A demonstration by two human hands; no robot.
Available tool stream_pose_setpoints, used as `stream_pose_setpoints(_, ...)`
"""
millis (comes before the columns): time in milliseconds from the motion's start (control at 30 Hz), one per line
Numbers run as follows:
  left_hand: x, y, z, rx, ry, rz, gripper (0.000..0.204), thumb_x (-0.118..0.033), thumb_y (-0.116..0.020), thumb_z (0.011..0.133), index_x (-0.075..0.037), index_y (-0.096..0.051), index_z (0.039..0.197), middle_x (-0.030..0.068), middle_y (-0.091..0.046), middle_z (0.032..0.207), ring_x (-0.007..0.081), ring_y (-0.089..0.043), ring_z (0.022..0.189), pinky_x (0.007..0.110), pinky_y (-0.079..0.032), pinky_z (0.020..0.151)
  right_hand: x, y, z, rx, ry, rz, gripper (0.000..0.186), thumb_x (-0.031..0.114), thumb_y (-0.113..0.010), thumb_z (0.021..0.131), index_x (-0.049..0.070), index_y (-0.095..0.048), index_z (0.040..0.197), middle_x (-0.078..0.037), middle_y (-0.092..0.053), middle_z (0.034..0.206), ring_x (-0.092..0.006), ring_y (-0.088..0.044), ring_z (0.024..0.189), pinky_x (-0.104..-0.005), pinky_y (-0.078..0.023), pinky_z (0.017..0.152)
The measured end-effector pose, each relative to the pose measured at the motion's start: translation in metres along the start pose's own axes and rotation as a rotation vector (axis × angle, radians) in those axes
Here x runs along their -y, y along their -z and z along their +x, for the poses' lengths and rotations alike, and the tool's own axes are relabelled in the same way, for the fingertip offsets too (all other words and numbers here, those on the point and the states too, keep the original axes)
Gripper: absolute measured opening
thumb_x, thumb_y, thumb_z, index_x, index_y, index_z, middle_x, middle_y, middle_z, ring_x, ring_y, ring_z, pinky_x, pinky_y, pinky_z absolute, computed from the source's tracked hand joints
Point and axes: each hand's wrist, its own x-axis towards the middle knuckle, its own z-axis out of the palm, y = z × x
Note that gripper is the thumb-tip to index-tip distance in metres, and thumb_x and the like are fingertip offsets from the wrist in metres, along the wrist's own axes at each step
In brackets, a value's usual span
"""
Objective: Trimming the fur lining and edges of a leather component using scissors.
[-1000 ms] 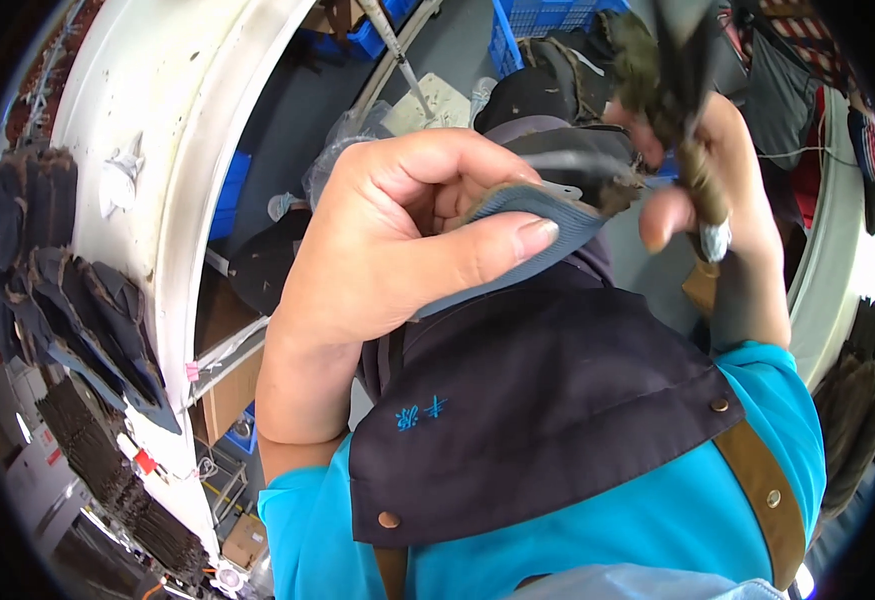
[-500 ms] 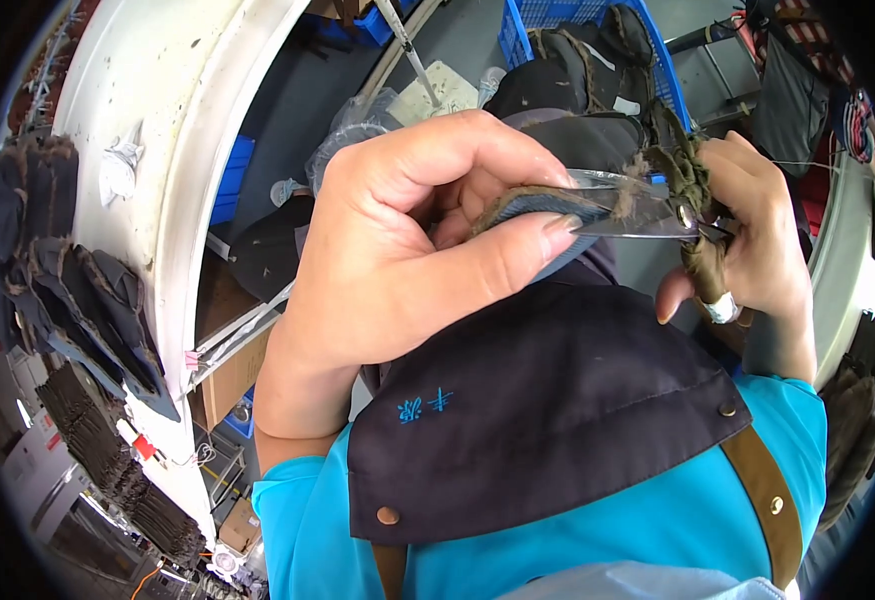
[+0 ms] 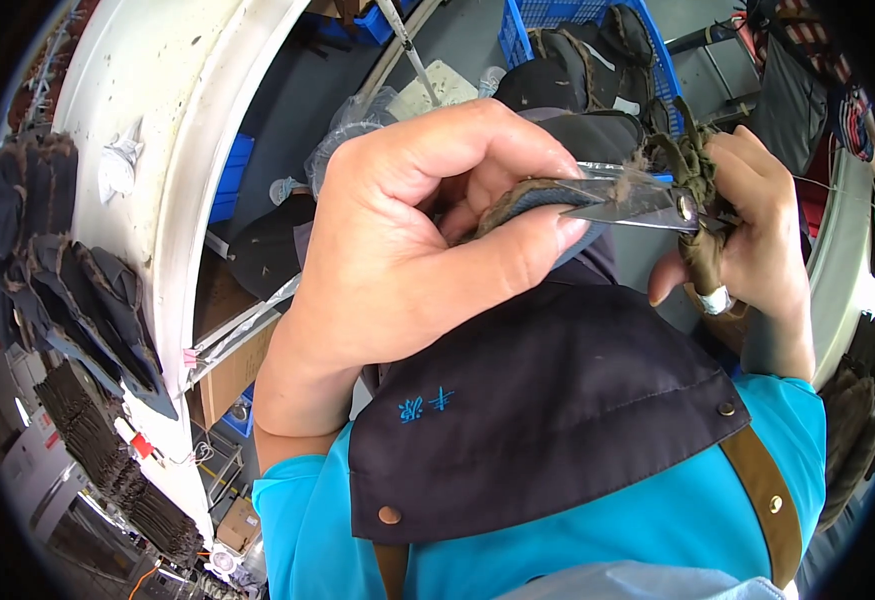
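My left hand (image 3: pixel 427 230) pinches a folded dark blue fabric piece (image 3: pixel 555 195) with a brown fuzzy edge between thumb and fingers. Most of the piece is hidden inside the hand. Scissors (image 3: pixel 647 207) with cloth-wrapped olive handles are gripped by my right hand (image 3: pixel 757 215). The blades point left, parted a little, with their tips at the fabric edge beside my left thumb. A tuft of brown fuzz (image 3: pixel 629 183) clings near the blades. White tape is wound round the lower handle.
On the white table (image 3: pixel 182 150) at the left lie stacked dark fuzzy-edged pieces (image 3: pixel 87 300) and a crumpled white scrap (image 3: pixel 120 165). A blue crate (image 3: pixel 672 80) with similar dark pieces stands ahead. A dark apron (image 3: pixel 547 420) covers my front.
The scissor blades have drawn closer together, and their tips have moved slightly left over the fabric edge. My left hand has barely moved.
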Motion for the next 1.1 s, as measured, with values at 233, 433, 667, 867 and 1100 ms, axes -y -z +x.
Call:
stream_pose_setpoints(233,-0.001,-0.002,0.000,-0.012,-0.001,0.030,0.016,-0.001,-0.065,0.069,0.000,-0.059,0.084,0.0021,-0.055,0.077,0.0077,-0.050,0.071,0.020,-0.037,0.067,0.000,-0.002,-0.001,-0.028,-0.004,-0.020,0.053,0.029,-0.082,0.035,0.006,-0.061,0.077,-0.005,-0.049,0.059,-0.0255,-0.045,0.054,-0.0319,-0.033,0.053)
stream_pose_setpoints(433,-0.004,-0.002,0.002,-0.010,0.070,-0.036,0.014,-0.003,-0.065,0.070,-0.001,-0.059,0.082,0.0000,-0.054,0.074,0.0060,-0.049,0.070,0.019,-0.036,0.065,-0.004,0.000,-0.003,-0.014,-0.003,-0.047,0.048,0.027,-0.081,0.038,0.004,-0.058,0.074,-0.005,-0.051,0.059,-0.0240,-0.044,0.053,-0.0321,-0.034,0.051)
stream_pose_setpoints(667,-0.001,0.004,0.021,0.154,0.131,-0.255,0.026,-0.004,-0.072,0.070,0.001,-0.055,0.088,0.0029,-0.060,0.077,0.0046,-0.056,0.068,0.017,-0.044,0.063,0.000,-0.015,-0.012,-0.328,-0.431,1.064,0.044,0.033,-0.075,0.070,0.001,-0.057,0.094,-0.001,-0.059,0.078,-0.0119,-0.055,0.074,-0.0235,-0.042,0.065)
stream_pose_setpoints(867,-0.001,0.005,0.012,0.124,0.089,-0.225,0.037,-0.005,-0.077,0.067,0.000,-0.052,0.094,0.0024,-0.061,0.078,0.0045,-0.056,0.068,0.017,-0.044,0.064,0.007,-0.020,0.028,0.053,-0.193,1.001,0.057,0.010,-0.086,0.053,0.002,-0.056,0.102,-0.003,-0.059,0.092,-0.0098,-0.054,0.083,-0.0242,-0.042,0.074)
stream_pose_setpoints(1100,0.015,0.065,-0.030,-0.001,-0.239,0.478,0.063,-0.027,-0.083,0.055,0.000,-0.056,0.106,0.0079,-0.062,0.096,0.0185,-0.059,0.092,0.031,-0.044,0.083,-0.018,-0.033,0.007,-0.360,-0.382,1.011,0.049,0.016,-0.068,0.057,-0.005,-0.053,0.098,-0.013,-0.057,0.092,-0.0199,-0.057,0.085,-0.0307,-0.046,0.078)
